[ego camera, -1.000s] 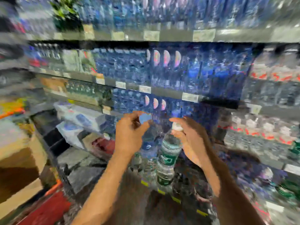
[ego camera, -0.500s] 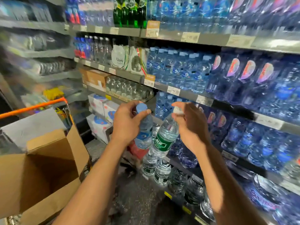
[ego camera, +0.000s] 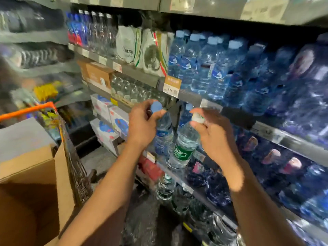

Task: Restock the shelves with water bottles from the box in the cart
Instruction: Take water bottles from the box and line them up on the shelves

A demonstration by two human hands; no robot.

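My left hand (ego camera: 142,126) grips the neck of a blue-capped water bottle (ego camera: 162,135) with a blue label. A clear bottle with a white cap and green label (ego camera: 184,148) hangs from my right hand (ego camera: 214,137), which pinches it at the cap. Both bottles are held side by side in front of the shelves (ego camera: 191,97), near a gap below the price rail. An open cardboard box (ego camera: 35,174) sits in the cart at the lower left.
Rows of blue water bottles (ego camera: 204,68) fill the shelves on the right. Green-label bottles (ego camera: 165,187) stand on a low shelf. White cartons (ego camera: 110,119) and a brown carton (ego camera: 95,75) are stacked to the left. The cart's orange handle (ego camera: 26,111) crosses the left side.
The view has swung left and up along the shelves. Both hands have lifted their bottles higher and closer to the shelf gap. The box in the cart has come into view.
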